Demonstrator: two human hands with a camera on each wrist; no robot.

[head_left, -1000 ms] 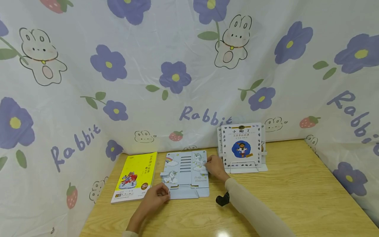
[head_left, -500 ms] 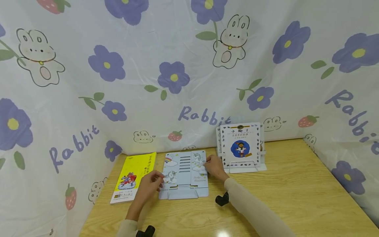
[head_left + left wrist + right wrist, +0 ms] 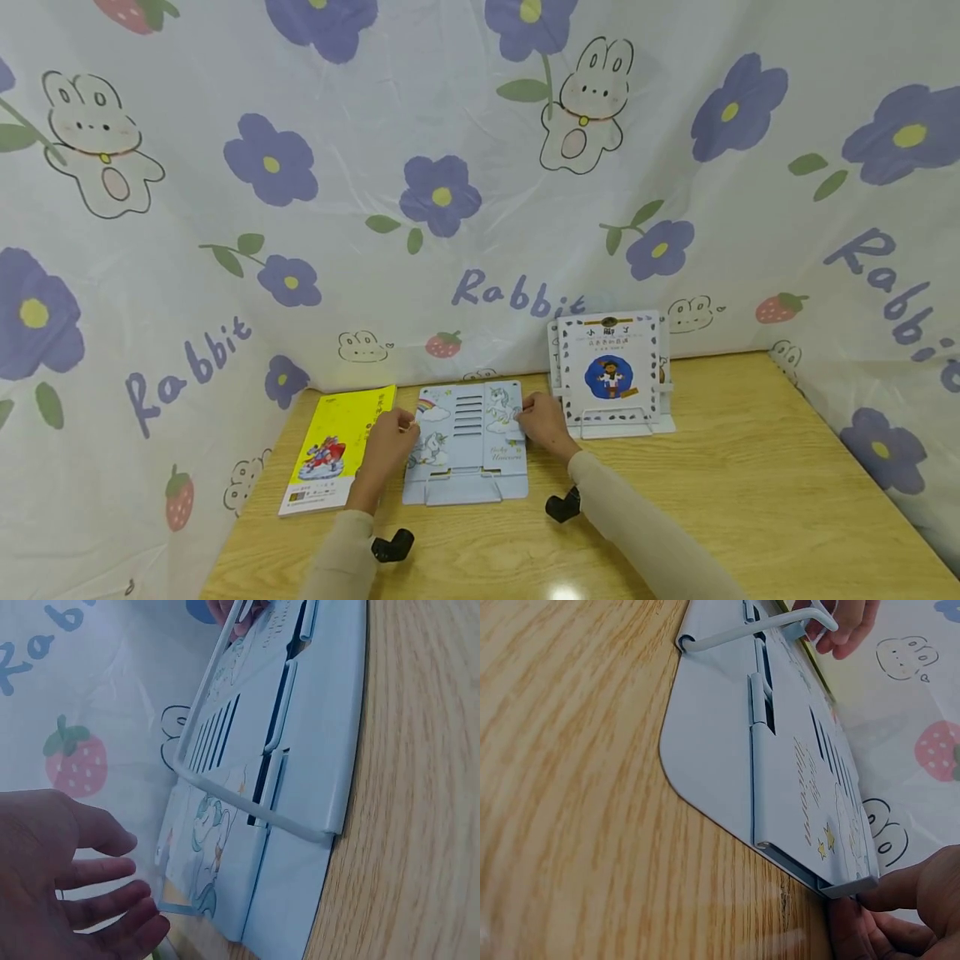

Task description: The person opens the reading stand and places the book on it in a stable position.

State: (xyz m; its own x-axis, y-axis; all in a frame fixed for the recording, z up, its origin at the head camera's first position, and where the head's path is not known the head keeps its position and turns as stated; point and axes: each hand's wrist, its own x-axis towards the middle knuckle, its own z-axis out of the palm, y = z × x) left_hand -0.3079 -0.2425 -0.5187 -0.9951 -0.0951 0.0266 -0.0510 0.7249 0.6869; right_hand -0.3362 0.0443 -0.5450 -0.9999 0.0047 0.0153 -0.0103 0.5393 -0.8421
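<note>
A pale blue book stand (image 3: 468, 450) printed with unicorns lies folded down on the table, slots in its middle panel and a wire loop at its front. My left hand (image 3: 390, 442) is at its left edge, over the yellow book's side. In the left wrist view the left hand's loosely bent fingers (image 3: 112, 900) are near the stand's left side bracket (image 3: 180, 908); contact is unclear. At the right edge my right hand (image 3: 546, 423) pinches the stand, thumb (image 3: 892, 889) above and fingers below its side bracket (image 3: 851, 886).
A yellow book (image 3: 322, 450) lies left of the stand. To the right, a white picture book (image 3: 611, 350) stands upright in a second stand (image 3: 663, 423). A cloth backdrop (image 3: 360, 275) with rabbits and flowers hangs behind the wooden table (image 3: 712, 467).
My left hand has left the stand's front left corner and wire loop and moved back along the left edge. The right hand stays at the right edge.
</note>
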